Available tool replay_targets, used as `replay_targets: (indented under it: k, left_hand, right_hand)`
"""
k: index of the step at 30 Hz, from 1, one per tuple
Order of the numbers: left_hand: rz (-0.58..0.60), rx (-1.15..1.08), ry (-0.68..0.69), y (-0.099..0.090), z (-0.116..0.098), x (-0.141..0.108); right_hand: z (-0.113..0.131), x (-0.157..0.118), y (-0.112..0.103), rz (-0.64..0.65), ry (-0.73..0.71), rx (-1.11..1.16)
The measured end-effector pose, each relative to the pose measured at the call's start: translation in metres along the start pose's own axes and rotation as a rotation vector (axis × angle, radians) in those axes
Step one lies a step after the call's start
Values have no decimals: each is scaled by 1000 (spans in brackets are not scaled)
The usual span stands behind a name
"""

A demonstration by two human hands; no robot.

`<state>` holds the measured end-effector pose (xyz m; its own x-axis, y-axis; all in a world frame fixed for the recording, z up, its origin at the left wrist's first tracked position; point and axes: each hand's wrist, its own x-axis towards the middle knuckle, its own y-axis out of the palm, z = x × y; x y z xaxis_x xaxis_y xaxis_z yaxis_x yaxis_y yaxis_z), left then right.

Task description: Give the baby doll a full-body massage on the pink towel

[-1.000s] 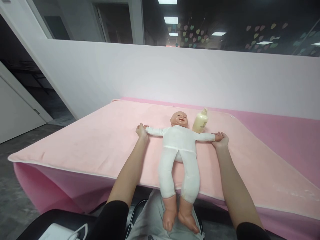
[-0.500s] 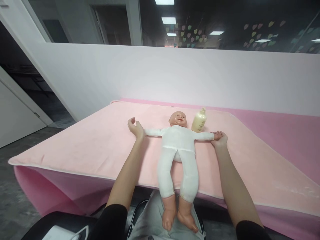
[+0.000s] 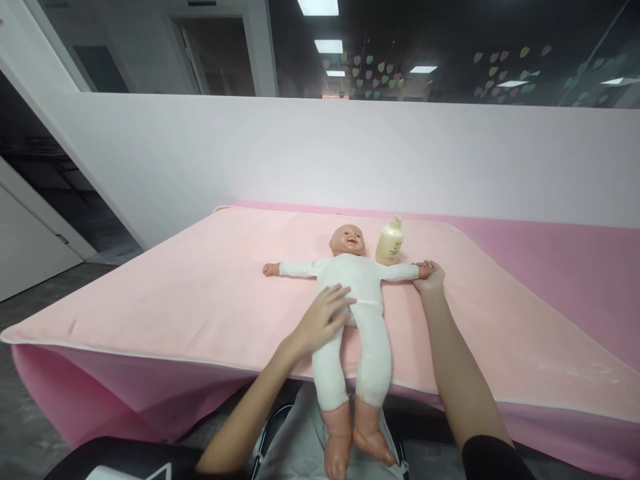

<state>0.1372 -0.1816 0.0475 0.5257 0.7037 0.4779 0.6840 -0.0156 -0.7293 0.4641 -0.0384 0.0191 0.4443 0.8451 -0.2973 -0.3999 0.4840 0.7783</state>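
Note:
A baby doll point(image 3: 355, 280) in a white suit lies face up, its arms spread wide and its bare feet over the front edge of the pink-covered table. My left hand point(image 3: 327, 317) is over the doll's lower belly and hip, fingers apart and slightly blurred, holding nothing; whether it touches the suit is unclear. Out at the right, my right hand point(image 3: 431, 277) has its fingers closed around the doll's hand. A pale yellow pump bottle point(image 3: 389, 241) stands beside the doll's head, just above that arm.
The pink cloth point(image 3: 200, 293) covers the table and hangs over its front edge. Behind it rises a white wall point(image 3: 350, 157) with a window above. A white object point(image 3: 107, 473) lies on a black surface at the lower left. A door point(image 3: 30, 233) is at the far left.
My left hand has left the doll's hand at the left and moved right and down to its lower belly. My right hand keeps its hold. The view has shifted slightly.

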Motion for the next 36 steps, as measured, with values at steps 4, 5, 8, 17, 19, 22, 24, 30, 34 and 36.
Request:
replay_targets:
  k: [4, 5, 8, 17, 19, 22, 24, 30, 34, 36]
  left_hand:
    - [-12, 106, -13, 15, -40, -72]
    - [-55, 146, -22, 24, -51, -88]
    - [-192, 266, -33, 53, -75, -126]
    - [-343, 427, 249, 95, -50, -180]
    - [-390, 392, 150, 93, -48, -185]
    - [-505, 300, -12, 92, -55, -184]
    - [-587, 239, -75, 93, -62, -179]
    - [-647, 134, -121, 98, -73, -171]
    - [-703, 35, -191, 87, -76, -175]
    - [-750, 9, -237, 81, -76, -175]
  right_hand:
    - [-1, -1, 1, 8, -14, -5]
    - [-2, -2, 2, -8, -14, 9]
    - [-2, -6, 5, -43, -1, 30]
    - [-1, -7, 4, -2, -4, 6]
    - [-1, -4, 4, 5, -4, 6]
    - [-1, 0, 2, 14, -9, 1]
    - [-1, 2, 1, 25, -13, -27]
    - [-2, -1, 3, -5, -8, -7]
    - [-2, -6, 4, -12, -8, 26]
    - [-1, -7, 4, -12, -8, 22]
